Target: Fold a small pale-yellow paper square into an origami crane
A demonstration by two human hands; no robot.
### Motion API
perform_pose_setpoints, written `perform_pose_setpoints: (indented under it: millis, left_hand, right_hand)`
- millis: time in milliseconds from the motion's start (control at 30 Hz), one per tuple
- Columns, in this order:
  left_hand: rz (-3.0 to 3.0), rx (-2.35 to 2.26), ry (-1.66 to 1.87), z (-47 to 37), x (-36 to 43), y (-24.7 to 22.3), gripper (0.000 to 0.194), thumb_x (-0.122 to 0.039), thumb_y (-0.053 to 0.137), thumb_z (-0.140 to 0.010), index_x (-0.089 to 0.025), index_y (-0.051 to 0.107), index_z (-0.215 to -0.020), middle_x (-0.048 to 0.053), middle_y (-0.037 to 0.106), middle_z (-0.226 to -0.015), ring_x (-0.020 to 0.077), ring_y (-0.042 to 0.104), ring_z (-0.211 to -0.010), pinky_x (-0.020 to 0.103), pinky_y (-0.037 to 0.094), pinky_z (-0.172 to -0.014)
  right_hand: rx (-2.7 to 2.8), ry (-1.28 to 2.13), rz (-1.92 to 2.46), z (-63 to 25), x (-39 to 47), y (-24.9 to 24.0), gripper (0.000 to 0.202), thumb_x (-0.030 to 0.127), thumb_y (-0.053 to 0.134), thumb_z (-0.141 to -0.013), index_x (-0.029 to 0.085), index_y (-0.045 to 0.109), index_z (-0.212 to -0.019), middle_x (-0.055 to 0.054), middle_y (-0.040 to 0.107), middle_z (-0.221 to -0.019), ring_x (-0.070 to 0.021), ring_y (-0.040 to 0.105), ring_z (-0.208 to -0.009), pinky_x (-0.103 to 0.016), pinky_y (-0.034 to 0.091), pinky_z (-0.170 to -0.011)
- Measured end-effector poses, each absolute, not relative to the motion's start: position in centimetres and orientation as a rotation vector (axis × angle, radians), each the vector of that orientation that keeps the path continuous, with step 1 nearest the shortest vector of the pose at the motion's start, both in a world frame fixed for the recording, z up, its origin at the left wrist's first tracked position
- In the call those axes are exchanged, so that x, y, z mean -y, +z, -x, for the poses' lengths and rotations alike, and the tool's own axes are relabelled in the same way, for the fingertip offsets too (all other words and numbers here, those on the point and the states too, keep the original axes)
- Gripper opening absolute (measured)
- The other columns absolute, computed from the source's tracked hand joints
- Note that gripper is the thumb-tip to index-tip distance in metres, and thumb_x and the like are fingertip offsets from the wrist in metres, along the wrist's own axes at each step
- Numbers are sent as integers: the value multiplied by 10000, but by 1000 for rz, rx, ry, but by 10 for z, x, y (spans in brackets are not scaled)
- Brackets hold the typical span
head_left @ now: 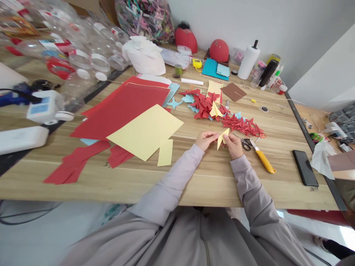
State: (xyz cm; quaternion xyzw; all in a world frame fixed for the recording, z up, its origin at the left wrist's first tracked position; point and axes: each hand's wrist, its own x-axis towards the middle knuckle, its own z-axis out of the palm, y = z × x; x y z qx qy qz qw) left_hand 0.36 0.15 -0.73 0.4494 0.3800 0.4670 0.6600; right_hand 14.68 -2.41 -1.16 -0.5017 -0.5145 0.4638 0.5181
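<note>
A small folded piece of yellow paper (222, 139) is held above the wooden table. My right hand (234, 145) pinches its right side between thumb and fingers. My left hand (206, 139) is closed at the paper's left edge, fingertips pressed together. Just beyond my hands lie a pile of folded red paper stars (204, 106) and a yellow folded star (215, 110). More red stars (244, 125) stretch to the right, with a blue star (174, 103) off to the left. Black-handled scissors (246, 144) lie partly behind my right hand.
Yellow sheet (145, 131), small yellow strip (165, 152) and red sheets (124, 107) lie left. A yellow cutter (265, 161) and black phone (305, 167) lie right. Plastic bottles (80, 59) crowd the far left; a white roll (249, 61) stands at the back.
</note>
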Motion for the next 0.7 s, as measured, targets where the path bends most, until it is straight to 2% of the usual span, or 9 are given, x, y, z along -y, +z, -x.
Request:
perform_pose_setpoints:
  millis: [267,533,700]
  left_hand:
    - [-896,-810,1045,-4,-2,-10,366,-401,789,-452,-128,684,-673,20,671,-622,132,599,-573,292,488,-642]
    - [-1002,-772,1014,-1,-1,-10,300,-339,775,-502,-122,684,-687,38,679,-639,151,618,-597,320,512,-665]
    - [-1133,-653,1044,0,0,-9,347,-239,771,-519,-122,680,-832,55,683,-748,153,632,-685,310,507,-723]
  right_hand:
    - [1216,1136,1180,-147,24,-11,343,515,601,-705,185,589,-614,23,562,-523,-98,497,-444,-239,426,-457]
    - [1181,1148,1215,-148,24,-10,373,530,609,-689,177,591,-567,14,540,-515,-101,482,-464,-240,425,-467]
    - [1192,1101,1180,-149,25,-9,353,484,603,-722,173,601,-554,16,535,-494,-95,471,-452,-229,381,-444]
